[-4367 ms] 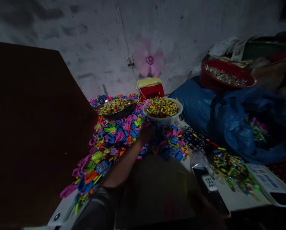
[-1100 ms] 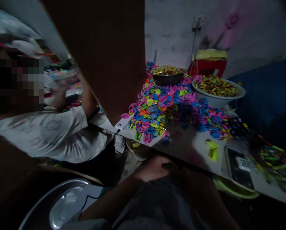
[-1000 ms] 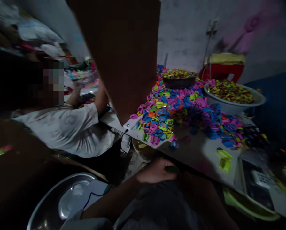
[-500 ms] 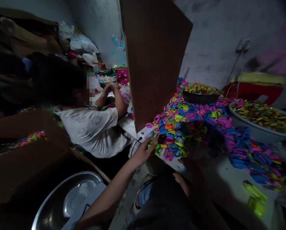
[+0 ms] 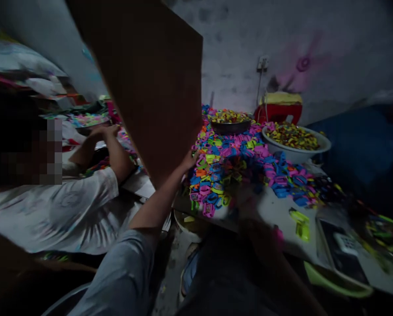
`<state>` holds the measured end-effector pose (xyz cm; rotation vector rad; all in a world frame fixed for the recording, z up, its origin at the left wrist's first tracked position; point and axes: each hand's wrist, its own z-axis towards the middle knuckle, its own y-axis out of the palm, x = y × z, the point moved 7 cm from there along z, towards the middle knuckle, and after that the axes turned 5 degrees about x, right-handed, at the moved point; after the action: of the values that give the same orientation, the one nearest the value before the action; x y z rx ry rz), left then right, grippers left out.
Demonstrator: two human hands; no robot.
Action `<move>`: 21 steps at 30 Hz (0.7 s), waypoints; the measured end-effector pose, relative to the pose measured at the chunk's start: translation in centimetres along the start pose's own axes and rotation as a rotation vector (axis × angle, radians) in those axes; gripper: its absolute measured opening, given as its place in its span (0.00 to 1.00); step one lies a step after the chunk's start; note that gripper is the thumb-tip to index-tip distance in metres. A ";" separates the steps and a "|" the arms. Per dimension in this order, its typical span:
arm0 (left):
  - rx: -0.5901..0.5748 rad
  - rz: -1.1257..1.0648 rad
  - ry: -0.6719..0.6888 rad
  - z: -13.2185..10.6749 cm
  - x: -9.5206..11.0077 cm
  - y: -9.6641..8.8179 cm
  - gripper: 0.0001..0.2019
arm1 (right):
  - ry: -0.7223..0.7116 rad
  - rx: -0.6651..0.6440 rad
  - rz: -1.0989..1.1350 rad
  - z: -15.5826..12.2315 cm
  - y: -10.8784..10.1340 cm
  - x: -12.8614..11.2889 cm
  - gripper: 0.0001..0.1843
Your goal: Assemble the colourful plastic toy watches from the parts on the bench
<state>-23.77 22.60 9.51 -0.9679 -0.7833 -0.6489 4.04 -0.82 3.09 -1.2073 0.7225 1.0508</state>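
A person's left hand (image 5: 190,161) is at the left edge of a wide pile (image 5: 245,142) of bright plastic pieces, spread over the worktop (image 5: 274,204) beside a tall brown board (image 5: 153,87). The right hand (image 5: 254,231) is in deep shadow near the front edge, a pink piece (image 5: 278,237) next to it. From here I cannot tell whether either hand's fingers are apart or clamped on something. One lime piece (image 5: 302,226) lies apart, to the right. Plenty of loose pieces seem left; which are finished, if any, I cannot tell.
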 end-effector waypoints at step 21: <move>-0.565 -0.270 0.486 -25.5 10.4 0.2 0.11 | 0.080 -0.097 0.162 0.2 2.2 -1.3 0.13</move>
<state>-10.51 -1.57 9.10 -1.1527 -0.2938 -1.3294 1.48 -0.88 3.46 -1.2966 0.8504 1.1880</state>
